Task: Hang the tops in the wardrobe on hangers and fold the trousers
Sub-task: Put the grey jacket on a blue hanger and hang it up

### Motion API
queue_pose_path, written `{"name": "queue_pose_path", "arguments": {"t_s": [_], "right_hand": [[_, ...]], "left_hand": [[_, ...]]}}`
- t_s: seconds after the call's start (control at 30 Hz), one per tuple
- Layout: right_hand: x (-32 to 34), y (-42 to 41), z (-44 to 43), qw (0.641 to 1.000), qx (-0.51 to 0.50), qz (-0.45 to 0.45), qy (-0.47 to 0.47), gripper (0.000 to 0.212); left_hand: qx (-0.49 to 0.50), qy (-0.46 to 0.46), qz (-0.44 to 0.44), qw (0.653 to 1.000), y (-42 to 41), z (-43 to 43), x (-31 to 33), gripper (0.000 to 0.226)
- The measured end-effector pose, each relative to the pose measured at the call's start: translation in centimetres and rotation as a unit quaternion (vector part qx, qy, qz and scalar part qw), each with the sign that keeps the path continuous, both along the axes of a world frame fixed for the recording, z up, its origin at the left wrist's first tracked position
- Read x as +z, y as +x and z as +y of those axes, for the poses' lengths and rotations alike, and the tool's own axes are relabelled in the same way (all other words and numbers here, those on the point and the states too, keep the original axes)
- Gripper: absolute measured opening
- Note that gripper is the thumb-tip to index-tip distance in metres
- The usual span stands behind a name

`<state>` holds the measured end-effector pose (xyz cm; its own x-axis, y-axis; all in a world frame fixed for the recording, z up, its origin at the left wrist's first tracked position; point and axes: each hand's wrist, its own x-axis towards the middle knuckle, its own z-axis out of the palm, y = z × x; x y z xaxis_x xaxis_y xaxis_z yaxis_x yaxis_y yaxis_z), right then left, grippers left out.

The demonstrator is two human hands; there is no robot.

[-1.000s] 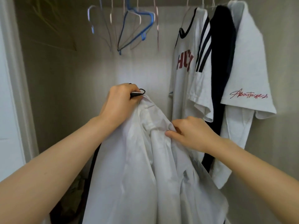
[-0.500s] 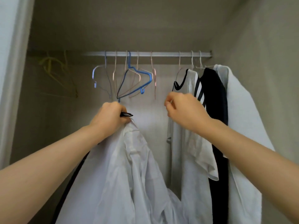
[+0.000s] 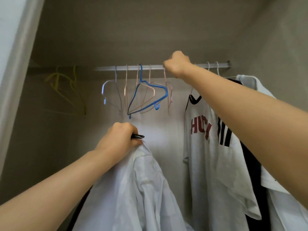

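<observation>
The left hand (image 3: 122,140) has its fingers wrapped tight round the neck of a black hanger (image 3: 138,136), whose hook tip pokes out to the right. The white shirt (image 3: 143,189) drapes from it, well below the rail (image 3: 130,68) of the wardrobe. The right hand (image 3: 177,64) is up at the rail, fingers curled into a fist; whether they hold the rail itself or a hanger hook I cannot tell. The step in hand looks to be hooking the shirt onto the rail, and the sensible slot is the gap between the bunch of empty hangers (image 3: 166,95) and the white jersey (image 3: 208,155), just where the right hand sits. To do it well, the right hand should hold that gap open, nudging the jersey toward the black top (image 3: 253,172) and the white T-shirt (image 3: 286,214) if room is short. The left hand should lift the hanger above the rail, turn the hook to face it, and lower it on squarely without snagging one of the empty hangers. The shirt looks bunched near the collar, so check both shoulders are seated before letting go, or it may slide off
</observation>
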<state>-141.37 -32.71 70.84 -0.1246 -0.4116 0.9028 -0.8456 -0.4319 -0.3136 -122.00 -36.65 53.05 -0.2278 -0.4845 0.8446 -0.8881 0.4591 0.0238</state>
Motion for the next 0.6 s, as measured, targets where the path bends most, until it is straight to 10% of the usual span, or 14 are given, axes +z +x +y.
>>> {"name": "queue_pose_path", "arguments": {"t_s": [0.6], "right_hand": [[-1.3,4.1,-5.5,0.947,-0.204,0.238,0.065,0.017]], "left_hand": [[-0.023,0.008,-0.031,0.999,0.4,1.2,-0.9,0.023]]}}
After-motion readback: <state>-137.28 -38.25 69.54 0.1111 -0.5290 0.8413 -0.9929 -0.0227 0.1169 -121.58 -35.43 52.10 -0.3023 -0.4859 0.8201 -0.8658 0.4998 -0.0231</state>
